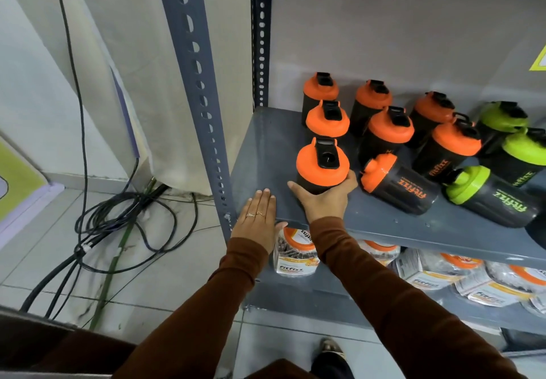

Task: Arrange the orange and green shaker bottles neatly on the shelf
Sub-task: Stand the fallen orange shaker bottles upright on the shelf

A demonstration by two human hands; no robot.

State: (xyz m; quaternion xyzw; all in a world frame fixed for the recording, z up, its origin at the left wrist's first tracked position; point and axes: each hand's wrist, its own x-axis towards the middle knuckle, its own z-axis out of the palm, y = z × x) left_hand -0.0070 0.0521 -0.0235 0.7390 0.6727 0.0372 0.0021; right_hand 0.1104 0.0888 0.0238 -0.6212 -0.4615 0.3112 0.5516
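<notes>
Up front on the grey shelf (413, 225), the right hand (323, 198) wraps around the black body of an upright orange shaker bottle (322, 164), thumb on one side and fingers curled round the other. The left hand (258, 219) lies flat on the shelf's front edge just beside it, fingers together, holding nothing. Behind the gripped bottle stand two more orange-lidded bottles in a column. To the right, an orange bottle on its side (399, 183) and a green bottle on its side (490, 195) lie near the front, with upright orange and green ones behind them.
</notes>
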